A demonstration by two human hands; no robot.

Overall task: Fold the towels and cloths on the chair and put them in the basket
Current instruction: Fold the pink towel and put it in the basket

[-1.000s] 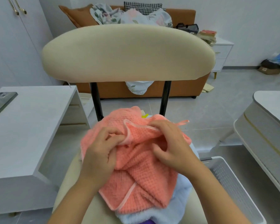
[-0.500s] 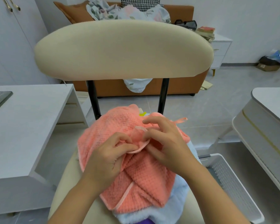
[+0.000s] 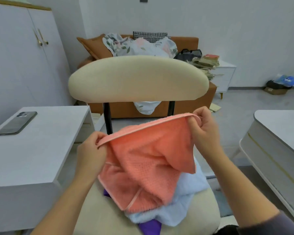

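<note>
- Left grip (image 3: 92, 150) and right grip (image 3: 204, 133) each pinch the piped top edge of the coral towel (image 3: 151, 158), with fingers curled round the hem.
- Half a second ago both were bunched together, picking at that hem low on the heap. Now they are drawn apart and raised, so the edge runs taut between them, with the right end higher.
- I read that as the towel opened out by its edge, ready for a first fold; no fold is made yet.
- Its lower part sags in creases onto the pile on the chair seat (image 3: 100, 216), so it does not hang free.
- Under it lie a pale blue towel (image 3: 185, 197) and a purple cloth (image 3: 149, 225), both unfolded.
- I cannot make out the basket; my right forearm covers the floor on that side.
- Left of the chair, a white tabletop (image 3: 32, 158) carries a phone (image 3: 18, 122). A second tabletop (image 3: 278, 126) stands to the right. Both are near enough to hem in a wide spread.
- Ahead, the padded backrest (image 3: 137, 78) rises just behind the raised edge and limits any forward swing.
- Beyond it, an orange sofa (image 3: 185, 107) holds heaped bedding (image 3: 143, 46).
</note>
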